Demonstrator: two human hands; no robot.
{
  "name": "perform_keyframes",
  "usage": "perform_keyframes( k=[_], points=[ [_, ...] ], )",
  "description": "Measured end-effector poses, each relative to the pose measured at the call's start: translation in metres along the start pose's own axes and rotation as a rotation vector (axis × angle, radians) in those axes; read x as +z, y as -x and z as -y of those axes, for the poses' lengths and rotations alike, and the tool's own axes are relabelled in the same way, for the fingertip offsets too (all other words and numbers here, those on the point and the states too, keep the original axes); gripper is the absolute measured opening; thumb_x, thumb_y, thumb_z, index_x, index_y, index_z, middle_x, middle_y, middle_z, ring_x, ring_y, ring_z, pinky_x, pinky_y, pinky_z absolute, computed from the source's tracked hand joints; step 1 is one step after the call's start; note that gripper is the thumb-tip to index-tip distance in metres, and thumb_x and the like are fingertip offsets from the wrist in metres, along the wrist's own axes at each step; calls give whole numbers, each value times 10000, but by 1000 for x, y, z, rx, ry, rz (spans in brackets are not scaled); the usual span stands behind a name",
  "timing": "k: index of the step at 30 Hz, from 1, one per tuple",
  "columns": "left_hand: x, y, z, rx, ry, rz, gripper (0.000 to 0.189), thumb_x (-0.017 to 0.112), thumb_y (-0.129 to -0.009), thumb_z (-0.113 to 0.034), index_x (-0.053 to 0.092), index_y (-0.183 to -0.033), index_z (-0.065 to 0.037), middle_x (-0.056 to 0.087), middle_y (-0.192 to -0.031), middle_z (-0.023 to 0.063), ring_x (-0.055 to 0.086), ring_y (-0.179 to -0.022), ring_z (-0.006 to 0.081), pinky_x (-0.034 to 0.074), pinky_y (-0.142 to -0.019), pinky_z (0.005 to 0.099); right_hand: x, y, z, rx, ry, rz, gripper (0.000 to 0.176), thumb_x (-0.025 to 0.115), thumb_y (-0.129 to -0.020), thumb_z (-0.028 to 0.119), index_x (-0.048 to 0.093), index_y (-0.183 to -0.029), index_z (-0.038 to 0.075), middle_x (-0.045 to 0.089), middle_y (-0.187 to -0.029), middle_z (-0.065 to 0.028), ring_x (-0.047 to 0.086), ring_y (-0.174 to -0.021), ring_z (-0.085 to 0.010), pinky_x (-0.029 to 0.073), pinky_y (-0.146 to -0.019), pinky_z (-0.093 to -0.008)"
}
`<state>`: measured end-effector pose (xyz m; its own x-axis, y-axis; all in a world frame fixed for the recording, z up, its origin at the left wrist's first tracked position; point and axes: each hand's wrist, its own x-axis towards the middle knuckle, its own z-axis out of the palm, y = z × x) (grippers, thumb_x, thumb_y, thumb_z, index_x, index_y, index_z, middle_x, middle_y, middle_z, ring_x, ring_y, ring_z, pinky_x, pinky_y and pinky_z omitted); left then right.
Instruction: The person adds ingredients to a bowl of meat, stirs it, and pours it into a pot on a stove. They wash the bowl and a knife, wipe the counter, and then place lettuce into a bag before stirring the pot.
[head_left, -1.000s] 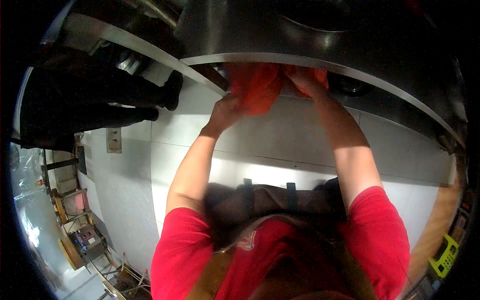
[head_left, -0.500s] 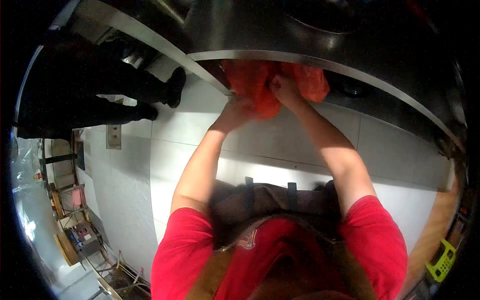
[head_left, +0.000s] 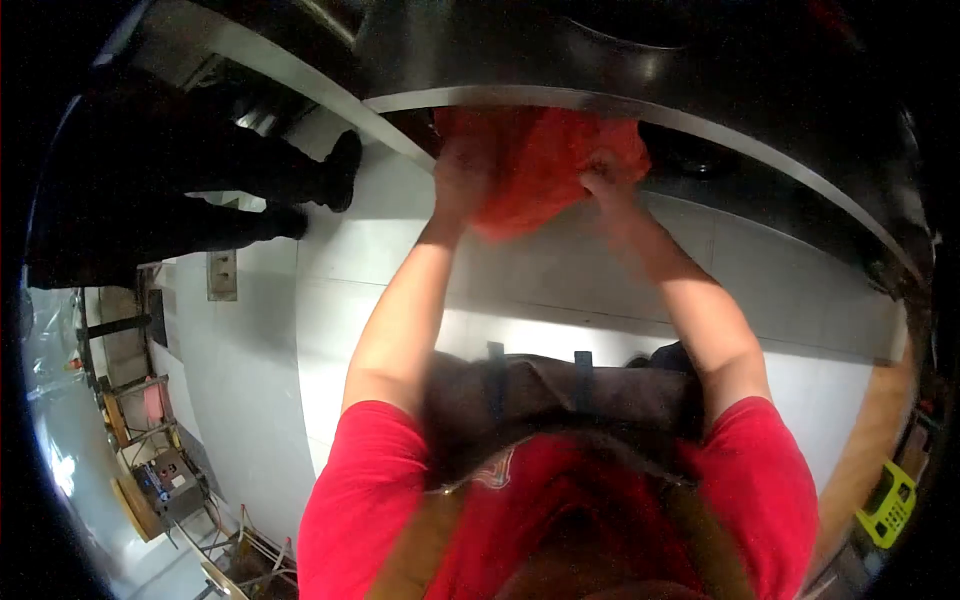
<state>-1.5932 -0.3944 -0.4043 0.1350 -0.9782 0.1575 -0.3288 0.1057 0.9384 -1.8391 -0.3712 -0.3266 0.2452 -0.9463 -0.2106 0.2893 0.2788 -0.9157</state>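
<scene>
A thin red plastic bag (head_left: 538,175) is spread between my two hands, just under the front edge of a dark metal counter. At its left side, my left hand (head_left: 463,178) is closed on the plastic, though motion blurs the fingers. My right hand (head_left: 610,182) pinches the bag's right side between thumb and fingers. The top of the bag disappears into the shadow beneath the counter, and what it contains, if anything, cannot be seen.
The metal counter edge (head_left: 640,102) runs above my hands, with a slanting metal leg (head_left: 400,142) at left. Another person's dark-trousered legs (head_left: 270,170) stand on the tiled floor at left. A yellow-green plastic item (head_left: 888,507) lies at lower right.
My hands have moved farther apart, the left one up and leftward, the right one to the right. Two bunched red parts now look like one wide sheet stretched between them.
</scene>
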Motion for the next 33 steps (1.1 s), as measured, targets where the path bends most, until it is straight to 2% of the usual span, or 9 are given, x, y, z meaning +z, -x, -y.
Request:
perform_keyframes(
  k=[6,9,11,13,16,20,23,29,33],
  points=[
    [29,-13,-51,315,-577,-64,528,561,-829,-105,368,-1316,-39,553,-1161,197,516,-1103,335,414,-953,406,-12,-15,-13,28,639,192,145,509,-735,57,538,-877,64,497,-774,17,481,-735,-115,409,-635,-282],
    [26,-29,39,-17,-904,215,510,518,-830,-109,363,-1307,-15,591,-1093,180,554,-1036,336,462,-894,409,-40,-26,-32,-65,496,330,156,515,-727,63,531,-883,63,485,-765,23,474,-732,-112,405,-629,-283],
    [7,-29,47,-243,-551,298,456,495,-855,-123,407,-1288,-11,562,-1147,162,527,-1074,311,440,-923,383,-54,-22,-27,-206,510,356,168,521,-718,62,528,-886,61,487,-771,22,477,-747,-119,408,-632,-293],
    [-22,-8,-1,-272,295,126,419,501,-895,-167,452,-1287,-26,496,-1271,150,462,-1178,274,372,-1007,339,-66,-14,-13,-10,470,338,273,557,-749,152,560,-1009,68,520,-829,-19,485,-802,-148,423,-694,-318],
    [-48,5,-49,-306,551,106,378,422,-892,-111,469,-1254,-13,515,-1247,139,491,-1137,277,399,-986,363,-81,-15,6,174,584,327,356,577,-760,182,566,-1096,66,553,-910,-45,504,-857,-168,440,-763,-330],
    [-47,31,-73,-520,1138,-47,384,353,-802,-18,491,-1154,49,526,-1192,185,499,-1115,321,435,-959,456,-100,-35,8,17,888,460,417,596,-747,147,546,-1148,45,577,-1042,-50,526,-926,-175,449,-828,-324],
    [-38,61,-98,-763,1266,-135,386,351,-837,-41,476,-1192,44,509,-1230,188,496,-1129,301,425,-975,449,-104,-34,22,69,729,450,205,553,-680,87,562,-884,65,524,-833,19,494,-812,-139,420,-758,-288],
    [-10,102,-67,-811,413,131,289,503,-872,-101,554,-1142,-10,618,-1047,123,610,-897,223,523,-772,352,-118,-23,18,82,565,536,204,539,-648,65,543,-851,57,523,-810,15,493,-789,-126,417,-704,-271],
    [-12,116,-17,-569,-235,345,230,511,-881,-154,614,-1033,-14,637,-825,84,576,-655,166,481,-565,310,-99,-11,33,218,1122,658,164,519,-643,54,527,-807,58,529,-803,-27,499,-776,-135,429,-664,-276]
  ],
)
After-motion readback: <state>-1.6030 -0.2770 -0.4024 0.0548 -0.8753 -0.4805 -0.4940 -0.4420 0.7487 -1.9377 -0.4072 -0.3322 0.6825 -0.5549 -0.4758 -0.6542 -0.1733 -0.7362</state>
